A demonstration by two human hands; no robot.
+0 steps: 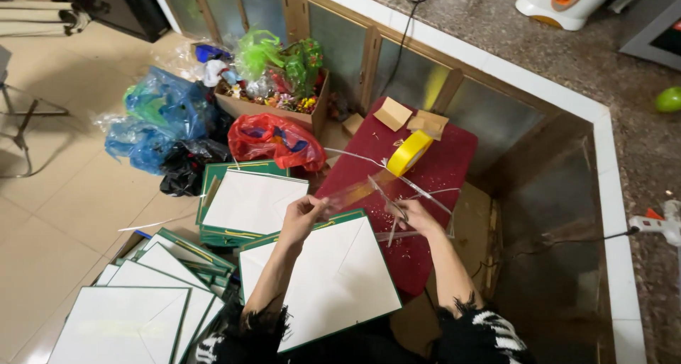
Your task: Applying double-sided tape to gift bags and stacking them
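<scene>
**Clear sheet stretched between two hands over a green-edged white box**

Above the near edge of a dark red mat (433, 165), the left hand (301, 215) and the right hand (418, 216) hold a piece of clear plastic film (362, 192) between them. The left hand's fingers are curled shut, pinching the film's left end; the right hand's fingers are closed on its right side, where the film bends and trails off in thin transparent strips. The film hangs just above the far corner of a white box with green edging (323, 275), which lies flat and tilted in front of the person, partly over the mat's near left side. Black fuzzy sleeves cover both forearms at the bottom of the view.

On the mat, just beyond the hands, lies a roll of yellow ribbon (409, 152), and farther back a few small cardboard pieces (392, 113). Small scraps speckle the mat near the right hand.

To the left, a stack of similar green-edged white boxes (248, 201) sits on the tiled floor, and more of them fan out at the near left corner (135, 314). Beyond them are a red plastic bag (273, 141), blue plastic bags (159, 116), a black bag (181, 169) and a cardboard box of colourful decorations (277, 87). At the far right, on a stone counter, rests a glue gun (656, 224) with its cord, and a small green ball (668, 99).
</scene>
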